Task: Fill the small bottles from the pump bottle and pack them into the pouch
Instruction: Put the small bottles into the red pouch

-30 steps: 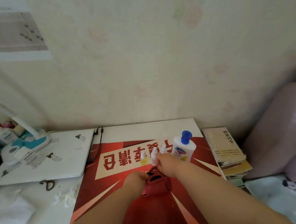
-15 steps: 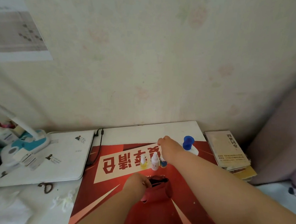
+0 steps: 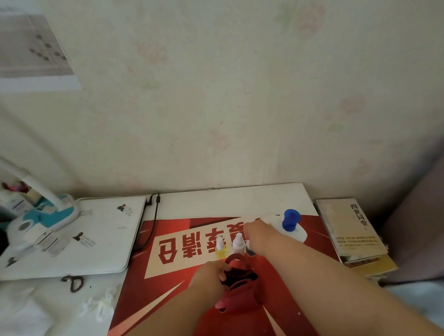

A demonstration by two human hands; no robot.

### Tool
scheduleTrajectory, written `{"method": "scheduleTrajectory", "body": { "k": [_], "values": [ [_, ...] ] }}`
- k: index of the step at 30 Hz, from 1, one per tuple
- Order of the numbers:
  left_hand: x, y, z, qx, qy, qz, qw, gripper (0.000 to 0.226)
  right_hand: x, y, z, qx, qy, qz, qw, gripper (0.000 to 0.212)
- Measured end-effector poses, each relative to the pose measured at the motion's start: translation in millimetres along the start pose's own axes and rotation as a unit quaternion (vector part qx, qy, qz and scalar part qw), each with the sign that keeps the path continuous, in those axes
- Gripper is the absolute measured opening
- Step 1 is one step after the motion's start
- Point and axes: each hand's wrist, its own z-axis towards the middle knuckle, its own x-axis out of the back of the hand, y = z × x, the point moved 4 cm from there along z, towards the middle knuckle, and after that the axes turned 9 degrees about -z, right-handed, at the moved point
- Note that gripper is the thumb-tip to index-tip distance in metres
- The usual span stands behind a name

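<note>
A red pouch (image 3: 239,294) lies on the red poster mat, its dark mouth facing the wall. My left hand (image 3: 212,275) pinches the left rim of that mouth and holds it apart. Just beyond stand three small bottles: a yellow one (image 3: 220,249), a white one (image 3: 238,243) and a blue one (image 3: 249,252) mostly hidden under my right wrist. My right hand (image 3: 256,232) reaches past them, fingers curled, against the left side of the white pump bottle (image 3: 297,234) with its blue cap. Whether it grips anything is hidden.
A closed white laptop (image 3: 95,240) with a black cable lies to the left, with a desk lamp base (image 3: 44,220) behind it. A stack of books (image 3: 354,230) sits at the right table edge. Scissors (image 3: 73,282) and tissue scraps lie front left. The wall is close behind.
My right hand left the pouch mouth and moved away from me, past the small bottles to the pump bottle's side. My left hand kept hold of the pouch.
</note>
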Motion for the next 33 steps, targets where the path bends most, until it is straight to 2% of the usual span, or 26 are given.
{"method": "scheduleTrajectory", "body": {
  "k": [2, 5, 10, 12, 15, 18, 21, 25, 33],
  "values": [
    [0.1, -0.6, -0.2, 0.001, -0.003, 0.005, 1.0, 0.05, 0.6, -0.8, -1.5, -0.001, -0.001, -0.003, 1.0, 0.042],
    [0.3, -0.3, -0.2, 0.001, -0.003, 0.009, 1.0, 0.051, 11.3, 1.8, -12.8, 0.0, 0.05, -0.003, 0.999, 0.045],
    [0.1, 1.1, 0.4, -0.003, 0.002, 0.021, 1.0, 0.05, 51.9, 18.8, -46.0, 0.012, 0.156, 0.135, 0.978, 0.041],
    [0.6, 2.1, -0.5, -0.006, 0.0, 0.026, 1.0, 0.05, 67.0, 28.7, -59.6, 0.015, 0.184, 0.203, 0.962, 0.037],
    [1.5, 2.4, -1.4, -0.011, -0.003, 0.035, 0.999, 0.05, 81.5, 43.2, -78.4, 0.041, 0.215, 0.334, 0.917, 0.028],
    [1.4, 2.6, -2.7, -0.013, -0.009, 0.039, 0.999, 0.05, 80.8, 48.5, -93.9, 0.093, 0.21, 0.409, 0.883, 0.027],
    [1.7, 2.6, -3.5, -0.014, -0.008, 0.043, 0.999, 0.05, 66.6, 44.5, -99.8, 0.127, 0.177, 0.392, 0.894, 0.031],
    [1.5, 3.0, -4.7, -0.011, -0.013, 0.042, 0.999, 0.051, 44.7, 35.4, -96.3, 0.131, 0.127, 0.353, 0.918, 0.03],
    [2.3, 4.8, -6.7, -0.013, -0.005, 0.049, 0.999, 0.048, 30.7, 19.2, -91.2, 0.139, 0.108, 0.279, 0.944, 0.024]
  ]
}}
